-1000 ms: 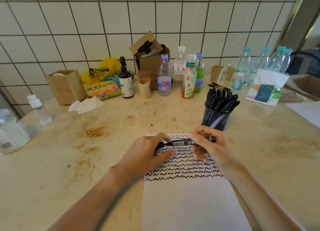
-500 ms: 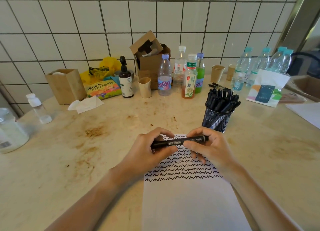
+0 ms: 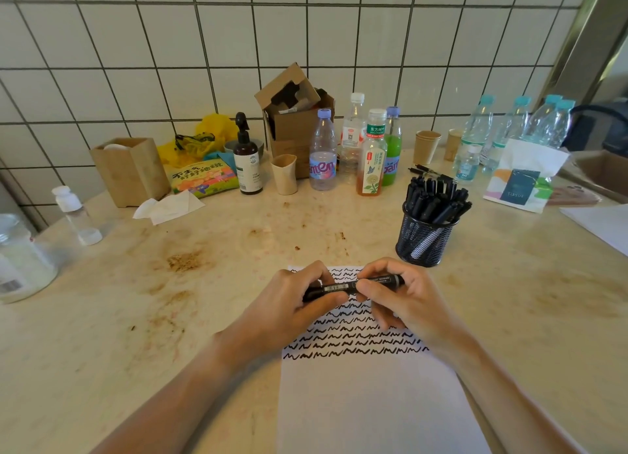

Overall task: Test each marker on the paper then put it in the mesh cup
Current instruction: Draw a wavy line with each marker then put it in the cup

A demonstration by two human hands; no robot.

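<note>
Black marker [image 3: 353,286] lies crosswise mid-frame, right end slightly higher, gripped at each end by left hand [image 3: 289,312] and right hand [image 3: 401,300] fingers above the paper [image 3: 367,402]; mesh cup [image 3: 424,246] stands just upper right.

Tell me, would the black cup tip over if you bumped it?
Maybe. The cup is thin mesh, so probably light, and its markers stick out well above the rim and lean right. A low nudge would likelier slide it across the smooth table.
</note>
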